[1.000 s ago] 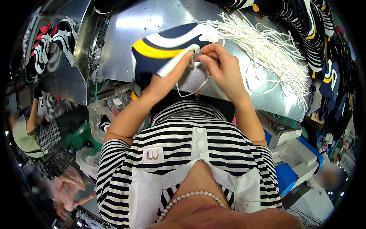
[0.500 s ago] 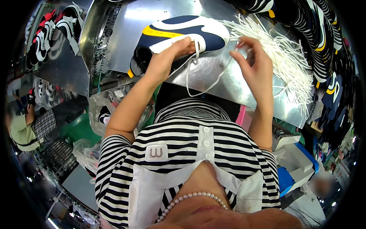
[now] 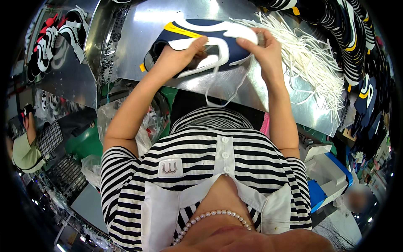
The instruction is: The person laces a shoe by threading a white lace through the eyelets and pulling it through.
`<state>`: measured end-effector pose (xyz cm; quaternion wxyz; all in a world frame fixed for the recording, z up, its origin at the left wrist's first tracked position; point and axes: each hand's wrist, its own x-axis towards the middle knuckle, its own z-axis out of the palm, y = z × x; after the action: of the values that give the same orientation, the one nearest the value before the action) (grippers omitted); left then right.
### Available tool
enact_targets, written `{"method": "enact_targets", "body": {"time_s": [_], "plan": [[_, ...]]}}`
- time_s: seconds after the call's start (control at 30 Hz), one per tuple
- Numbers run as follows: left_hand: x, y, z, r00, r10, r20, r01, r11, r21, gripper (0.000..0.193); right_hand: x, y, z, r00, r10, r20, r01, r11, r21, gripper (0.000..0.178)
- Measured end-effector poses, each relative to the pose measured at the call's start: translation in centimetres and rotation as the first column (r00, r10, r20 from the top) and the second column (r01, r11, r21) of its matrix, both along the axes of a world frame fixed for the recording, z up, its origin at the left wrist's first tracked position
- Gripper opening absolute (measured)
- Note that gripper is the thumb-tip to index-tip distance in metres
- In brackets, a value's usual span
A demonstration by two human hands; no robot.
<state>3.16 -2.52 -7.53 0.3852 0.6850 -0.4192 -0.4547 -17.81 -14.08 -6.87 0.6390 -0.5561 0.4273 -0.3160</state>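
Note:
A navy shoe upper (image 3: 197,29) with white and yellow trim lies on the shiny metal table (image 3: 138,46). My left hand (image 3: 176,59) grips its near edge at the opening. My right hand (image 3: 262,48) holds its white toe end. A white lace (image 3: 222,98) hangs from the upper in a loop over the table's front edge. A heap of loose white laces (image 3: 310,59) lies just right of my right hand.
Rows of navy, white and yellow uppers (image 3: 357,38) line the right side. Black, white and red uppers (image 3: 50,42) sit at the far left. White and blue boxes (image 3: 327,172) stand at lower right. Another person (image 3: 29,147) works at the left.
My right hand let go of the lace end and moved left onto the shoe's toe. The upper moved further onto the table, held by both hands.

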Motion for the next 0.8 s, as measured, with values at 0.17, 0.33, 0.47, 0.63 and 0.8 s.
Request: {"method": "enact_targets", "body": {"time_s": [0.17, 0.33, 0.47, 0.63, 0.8], "plan": [[0.1, 0.8, 1.1, 0.939, -0.326, 0.112, 0.332, 0.942, -0.046, 0.056, -0.8, -1.5, -1.6, 0.996, -0.089, 0.009, 0.089, 0.996, 0.030, 0.035], [-1.5, 2.2, 1.8, 0.641, -0.184, 0.746, 0.369, 0.925, -0.089, 0.025, -2.1, 2.4, -2.7, 0.995, 0.004, 0.095, -0.004, 1.000, 0.000, 0.018], [-3.2, 1.8, 2.9, 0.621, 0.009, 0.784, 0.396, 0.859, -0.324, 0.020, 0.3, 5.5, -2.3, 0.989, 0.137, -0.047, -0.134, 0.989, 0.062, 0.025], [-3.6, 1.3, 5.0, 0.641, 0.143, 0.754, 0.327, 0.838, -0.437, 0.017, 1.2, 6.2, -1.4, 0.980, 0.161, 0.116, -0.156, 0.986, -0.052, 0.017], [-1.2, 0.1, 8.1, 0.740, 0.272, 0.616, 0.166, 0.812, -0.559, 0.018, -5.8, 8.0, -1.5, 0.822, 0.414, -0.392, -0.534, 0.798, -0.279, 0.015]]}}
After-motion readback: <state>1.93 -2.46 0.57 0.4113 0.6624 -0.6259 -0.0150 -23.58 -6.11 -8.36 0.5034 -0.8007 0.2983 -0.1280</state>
